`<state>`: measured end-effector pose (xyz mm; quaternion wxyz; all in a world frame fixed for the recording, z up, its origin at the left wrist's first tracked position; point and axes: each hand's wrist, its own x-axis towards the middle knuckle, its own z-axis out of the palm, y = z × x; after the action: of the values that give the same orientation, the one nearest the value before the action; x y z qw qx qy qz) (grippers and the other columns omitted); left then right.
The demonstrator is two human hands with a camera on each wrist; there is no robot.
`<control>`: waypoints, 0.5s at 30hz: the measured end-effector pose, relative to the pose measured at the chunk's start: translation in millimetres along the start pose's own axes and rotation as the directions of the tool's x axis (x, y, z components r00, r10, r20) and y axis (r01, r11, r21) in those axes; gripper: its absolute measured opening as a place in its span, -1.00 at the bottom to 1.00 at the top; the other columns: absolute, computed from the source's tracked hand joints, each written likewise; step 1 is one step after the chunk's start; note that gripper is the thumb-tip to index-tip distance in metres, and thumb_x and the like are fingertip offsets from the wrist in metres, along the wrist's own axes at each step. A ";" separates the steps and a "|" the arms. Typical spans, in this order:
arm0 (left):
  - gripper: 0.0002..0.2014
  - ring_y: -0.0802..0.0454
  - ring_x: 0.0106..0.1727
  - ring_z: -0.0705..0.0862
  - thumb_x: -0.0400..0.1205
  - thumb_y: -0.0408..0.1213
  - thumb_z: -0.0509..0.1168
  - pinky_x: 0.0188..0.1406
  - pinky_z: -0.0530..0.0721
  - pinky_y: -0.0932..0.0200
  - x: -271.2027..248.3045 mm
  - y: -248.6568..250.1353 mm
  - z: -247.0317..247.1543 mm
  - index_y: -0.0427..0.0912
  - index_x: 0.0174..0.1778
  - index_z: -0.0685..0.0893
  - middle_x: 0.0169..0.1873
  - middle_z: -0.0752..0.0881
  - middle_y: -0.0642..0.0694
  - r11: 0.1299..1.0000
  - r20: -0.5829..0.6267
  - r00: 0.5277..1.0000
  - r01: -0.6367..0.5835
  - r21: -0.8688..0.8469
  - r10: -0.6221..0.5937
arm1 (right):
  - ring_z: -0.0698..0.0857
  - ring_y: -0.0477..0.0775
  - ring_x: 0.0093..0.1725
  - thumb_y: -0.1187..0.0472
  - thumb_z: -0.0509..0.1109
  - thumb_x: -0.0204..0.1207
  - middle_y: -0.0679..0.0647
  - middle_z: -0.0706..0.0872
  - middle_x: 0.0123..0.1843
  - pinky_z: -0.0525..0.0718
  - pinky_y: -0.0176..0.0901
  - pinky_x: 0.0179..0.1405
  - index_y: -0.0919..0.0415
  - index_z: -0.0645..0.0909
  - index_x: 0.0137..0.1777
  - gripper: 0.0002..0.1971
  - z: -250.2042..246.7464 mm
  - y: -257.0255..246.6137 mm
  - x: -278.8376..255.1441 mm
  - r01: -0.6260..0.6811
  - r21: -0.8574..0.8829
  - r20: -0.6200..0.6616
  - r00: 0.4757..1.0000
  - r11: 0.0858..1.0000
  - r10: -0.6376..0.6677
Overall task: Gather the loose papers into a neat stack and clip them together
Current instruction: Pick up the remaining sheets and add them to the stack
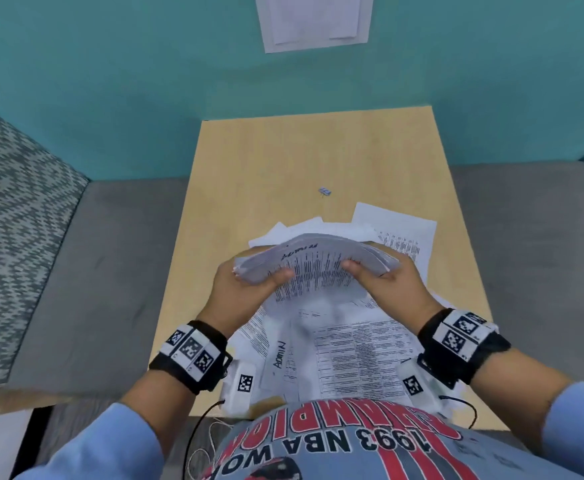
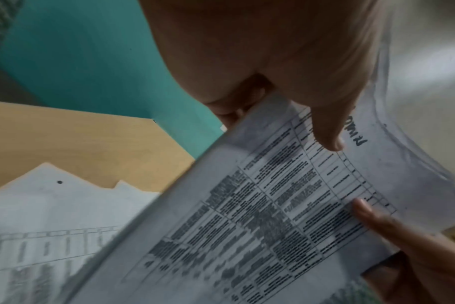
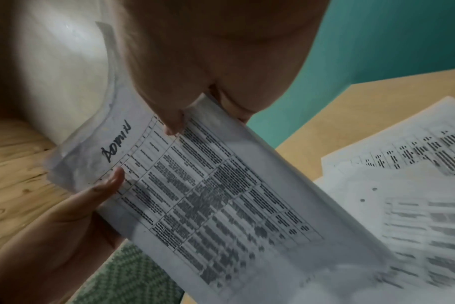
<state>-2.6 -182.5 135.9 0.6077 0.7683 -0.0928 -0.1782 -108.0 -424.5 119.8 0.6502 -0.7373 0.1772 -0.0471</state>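
Note:
A stack of printed papers (image 1: pixel 318 261) bows upward above the wooden table (image 1: pixel 235 161), held at both ends. My left hand (image 1: pixel 249 282) grips its left end, thumb on top. My right hand (image 1: pixel 384 282) grips the right end the same way. The wrist views show the stack (image 2: pixel 286 205) (image 3: pixel 221 195) close up, a table of text on the top sheet with a handwritten word. Loose sheets (image 1: pixel 349 348) lie spread on the table under and around the stack. A small clip (image 1: pixel 324 191) lies on the table beyond the papers.
Grey upholstered seats (image 1: pixel 86 278) flank the table on both sides, with patterned cushions (image 1: pixel 13 209). A teal wall (image 1: pixel 145 81) stands behind the table, with a white sheet (image 1: pixel 314 20) pinned on it. Bare table surface lies around the clip.

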 end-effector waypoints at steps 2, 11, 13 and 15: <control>-0.69 0.28 0.05 0.88 0.53 -0.48 0.63 0.12 0.80 0.30 -0.8 -12.8 -2.9 -0.14 0.16 0.88 -0.03 0.94 0.15 0.998 0.029 0.999 0.021 0.064 -0.023 | 0.87 -0.14 0.08 0.20 0.58 0.62 -0.12 0.93 0.05 0.77 -0.29 0.06 0.01 0.83 0.18 -0.82 8.4 6.7 -0.8 -0.022 -0.063 0.032 0.999 0.998 0.025; -0.65 0.13 0.17 0.84 0.45 -0.08 0.72 0.23 0.77 0.21 -8.1 -32.4 -11.4 0.15 0.11 0.82 0.13 0.88 0.06 0.998 -0.076 0.997 0.018 0.064 -0.013 | 0.39 -0.20 -0.61 0.08 0.55 0.63 -0.25 0.55 -0.66 0.42 -0.34 -0.46 -0.02 0.52 -0.46 -0.57 19.7 16.5 -1.2 -0.034 -0.119 -0.106 0.994 0.992 0.022; -0.62 0.07 0.06 0.84 0.38 -0.02 0.76 0.27 0.76 0.09 -10.9 -34.6 -7.1 0.14 0.08 0.86 0.07 0.90 -0.01 0.992 -0.004 0.995 0.103 0.068 -0.103 | 0.30 -0.20 -0.70 0.03 0.53 0.65 -0.22 0.44 -0.74 0.31 -0.41 -0.58 -0.20 0.37 -0.37 -0.56 22.5 24.1 -2.7 -0.106 -0.178 -0.003 0.994 0.978 0.107; -0.61 -0.12 -0.13 0.85 0.43 -0.03 0.74 0.32 0.79 -0.09 -14.4 -36.6 -2.7 -0.03 0.12 0.87 -0.13 0.94 -0.13 0.982 0.050 0.984 0.167 0.093 -0.172 | 0.26 -0.18 -0.74 -0.03 0.50 0.66 -0.12 0.36 -0.78 0.30 -0.35 -0.64 -0.15 0.33 -0.37 -0.55 26.3 27.8 -3.6 -0.183 -0.306 0.068 0.975 0.934 0.213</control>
<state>-17.5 -165.9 103.4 0.5527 0.7941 -0.0523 -0.2474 -109.1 -401.1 89.3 0.5412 -0.8066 0.2228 0.0829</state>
